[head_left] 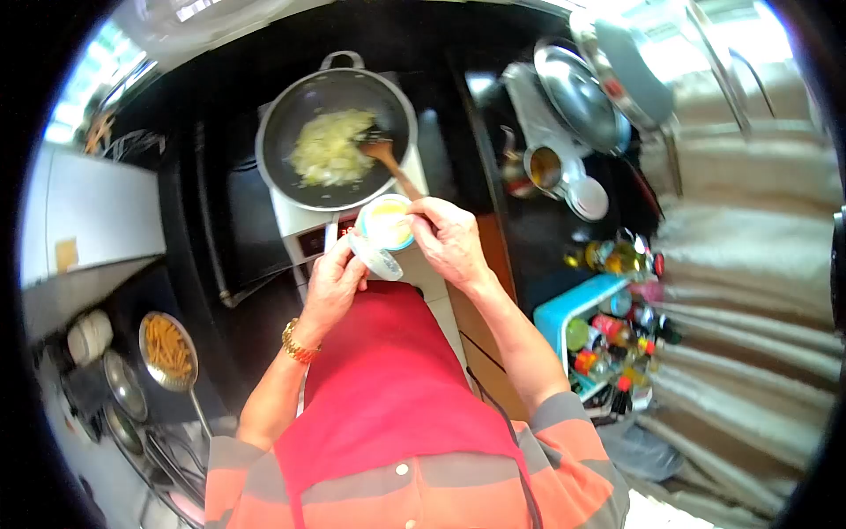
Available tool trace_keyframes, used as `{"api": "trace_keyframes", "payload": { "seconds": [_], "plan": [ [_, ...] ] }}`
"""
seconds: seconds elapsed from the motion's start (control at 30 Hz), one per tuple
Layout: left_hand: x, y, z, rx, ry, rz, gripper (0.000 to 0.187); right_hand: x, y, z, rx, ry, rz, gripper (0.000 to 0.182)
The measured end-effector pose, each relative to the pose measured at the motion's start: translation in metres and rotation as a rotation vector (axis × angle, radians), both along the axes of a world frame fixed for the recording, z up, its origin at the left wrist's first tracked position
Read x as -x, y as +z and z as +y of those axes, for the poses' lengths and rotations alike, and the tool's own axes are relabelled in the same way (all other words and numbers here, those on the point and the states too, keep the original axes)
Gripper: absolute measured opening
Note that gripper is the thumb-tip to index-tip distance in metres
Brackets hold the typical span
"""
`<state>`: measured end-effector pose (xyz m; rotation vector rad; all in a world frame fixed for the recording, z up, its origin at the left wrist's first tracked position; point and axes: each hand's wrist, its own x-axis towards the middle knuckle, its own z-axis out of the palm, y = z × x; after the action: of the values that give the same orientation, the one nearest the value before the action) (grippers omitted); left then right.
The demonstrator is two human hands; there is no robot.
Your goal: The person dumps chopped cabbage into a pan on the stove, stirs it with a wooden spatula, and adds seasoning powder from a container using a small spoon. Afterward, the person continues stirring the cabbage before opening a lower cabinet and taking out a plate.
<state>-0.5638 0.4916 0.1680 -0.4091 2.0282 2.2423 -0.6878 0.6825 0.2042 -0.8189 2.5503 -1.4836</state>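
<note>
A dark pan (282,150) with chopped pale onion-like pieces (330,145) sits on a white portable cooker (414,172). A wooden spatula (392,165) rests in it, its handle reaching toward my right hand (451,236). Just below the pan is a small round tub (388,222) with pale yellow contents. My left hand (332,284) holds a translucent lid (377,258) at the tub's lower left edge. The fingers of my right hand are pinched together at the tub's right rim; whether they grip the rim or something small inside is unclear.
At the right stand a small metal cup (544,167), a white round container (587,198), a large lid (580,97) and a blue basket (564,309) of bottles. A strainer (167,351) with brown pieces is at the left.
</note>
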Motion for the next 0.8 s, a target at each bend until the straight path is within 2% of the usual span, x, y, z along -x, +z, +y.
{"api": "trace_keyframes", "payload": {
  "seconds": [0.07,0.17,0.2,0.23,0.33,0.37,0.43,0.5,0.53,0.57,0.63,0.8],
  "plan": [
    [0.004,-0.004,0.021,-0.016,-0.088,0.024,0.021,-0.007,0.002,0.034,-0.008,-0.074,-0.084,0.012],
    [0.01,-0.007,0.058,-0.122,-0.215,0.046,0.025,-0.023,0.013,0.091,-0.002,-0.176,0.023,0.014],
    [0.012,-0.008,0.073,-0.157,-0.256,0.037,0.024,-0.032,0.023,0.112,-0.041,-0.211,-0.089,0.022],
    [0.017,-0.002,0.087,-0.24,-0.309,0.036,0.023,-0.038,0.031,0.131,-0.046,-0.256,-0.085,0.022],
    [0.025,0.012,0.136,-0.298,-0.437,0.008,0.023,-0.063,0.052,0.194,0.019,-0.497,0.025,0.03],
    [0.03,0.018,0.154,-0.299,-0.478,0.007,0.023,-0.074,0.058,0.216,0.139,-0.582,-0.07,0.035],
    [0.041,0.033,0.188,-0.297,-0.603,-0.029,0.022,-0.095,0.09,0.254,0.252,-0.624,-0.059,0.047],
    [0.047,0.046,0.228,-0.289,-0.667,-0.027,0.026,-0.111,0.127,0.273,0.104,-0.519,0.187,0.063],
    [0.049,0.05,0.248,-0.277,-0.689,-0.041,0.028,-0.116,0.13,0.28,-0.105,-0.466,0.295,0.072],
    [0.051,0.054,0.267,-0.263,-0.712,-0.054,0.029,-0.123,0.14,0.283,-0.339,-0.426,0.296,0.079],
    [0.054,0.049,0.3,-0.238,-0.791,0.02,0.031,-0.131,0.125,0.301,-0.656,-0.421,0.325,0.086],
    [0.061,0.053,0.362,-0.159,-0.902,0.045,0.031,-0.133,0.104,0.354,-0.8,-0.514,0.101,0.085]
  ]
}}
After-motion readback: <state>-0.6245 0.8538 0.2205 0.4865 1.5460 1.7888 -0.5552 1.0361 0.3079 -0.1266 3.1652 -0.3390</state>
